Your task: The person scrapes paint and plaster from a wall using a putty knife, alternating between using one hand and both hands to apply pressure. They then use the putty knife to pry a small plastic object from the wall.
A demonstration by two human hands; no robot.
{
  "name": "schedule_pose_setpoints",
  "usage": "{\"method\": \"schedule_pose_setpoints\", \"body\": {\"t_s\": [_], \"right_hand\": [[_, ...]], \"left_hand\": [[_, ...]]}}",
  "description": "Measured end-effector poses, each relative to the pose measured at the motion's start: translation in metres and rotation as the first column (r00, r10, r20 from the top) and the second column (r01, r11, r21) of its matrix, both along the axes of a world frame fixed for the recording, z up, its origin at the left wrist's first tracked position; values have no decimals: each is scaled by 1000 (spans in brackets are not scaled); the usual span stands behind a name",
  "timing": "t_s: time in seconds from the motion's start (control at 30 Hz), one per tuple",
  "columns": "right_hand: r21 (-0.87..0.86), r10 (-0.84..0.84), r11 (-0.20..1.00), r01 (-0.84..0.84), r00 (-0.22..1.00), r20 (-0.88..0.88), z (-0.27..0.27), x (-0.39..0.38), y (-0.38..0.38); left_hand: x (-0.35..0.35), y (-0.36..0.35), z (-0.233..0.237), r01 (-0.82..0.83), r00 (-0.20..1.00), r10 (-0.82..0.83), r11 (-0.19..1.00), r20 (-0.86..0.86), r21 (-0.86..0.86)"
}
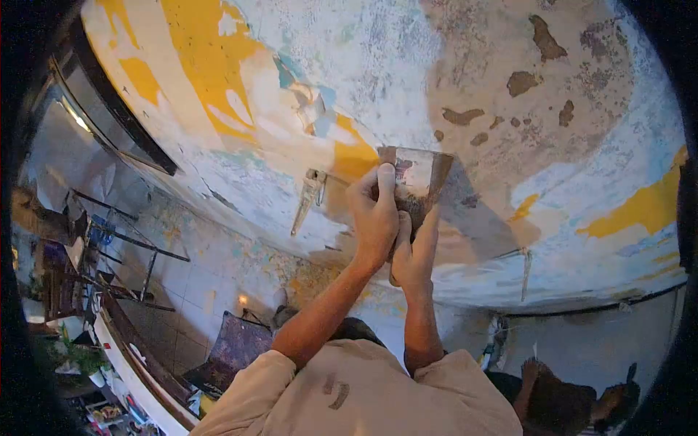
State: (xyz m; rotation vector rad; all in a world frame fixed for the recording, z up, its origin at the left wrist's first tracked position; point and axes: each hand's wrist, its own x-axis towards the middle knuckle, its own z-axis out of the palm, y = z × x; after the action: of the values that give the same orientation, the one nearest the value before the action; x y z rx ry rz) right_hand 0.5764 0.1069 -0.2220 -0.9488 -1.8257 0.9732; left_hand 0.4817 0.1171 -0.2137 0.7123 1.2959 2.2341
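Both my hands are raised against a peeling wall (465, 65) with white, yellow and pale blue paint and brown bare patches. My left hand (373, 218) is closed around the handle of a wide metal scraper (424, 176), thumb pointing up beside the blade. Just below it, my right hand (413, 256) grips the same handle. The blade's edge lies flat on the surface, next to a yellow paint patch (354, 156). The handle is hidden inside my fists.
A small metal bracket (310, 195) hangs on the wall left of my hands. A dark window frame (109, 109) runs along the left. Metal bars and clutter (116, 254) sit lower left. A dark cable (589, 307) runs along the wall's lower right edge.
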Motion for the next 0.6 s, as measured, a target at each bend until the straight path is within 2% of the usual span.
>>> {"method": "schedule_pose_setpoints", "body": {"t_s": [0.03,0.13,0.23,0.27,0.37,0.4,0.5,0.53,0.6], "right_hand": [[41,-34,999,35,999,-21,-2,-1,0],[-28,-17,999,17,1000,6,8,1,4],[70,-115,992,104,975,191,7,-2,8],[87,-46,995,41,997,58,5,-2,13],[51,9,999,-6,998,-62,7,-2,11],[76,13,997,-7,996,-86,20,-9,11],[150,-54,987,50,998,23,6,-3,13],[-10,-2,1000,1,995,-96,12,-3,7],[56,22,998,-13,987,-159,16,-7,10]], "left_hand": [[0,1,-1,29,1000,-28,1000,-7,6],[6,4,10,0,1000,1,1000,26,-6],[-3,4,23,-36,997,38,999,-61,32],[0,6,25,-81,991,87,995,-102,59],[2,10,19,-45,997,47,998,-53,42],[-3,5,28,-53,994,55,998,-96,26],[-2,4,26,-4,997,7,999,-80,39],[3,5,22,-49,989,52,998,-136,28],[-2,9,27,-72,983,88,992,-163,99]]}}
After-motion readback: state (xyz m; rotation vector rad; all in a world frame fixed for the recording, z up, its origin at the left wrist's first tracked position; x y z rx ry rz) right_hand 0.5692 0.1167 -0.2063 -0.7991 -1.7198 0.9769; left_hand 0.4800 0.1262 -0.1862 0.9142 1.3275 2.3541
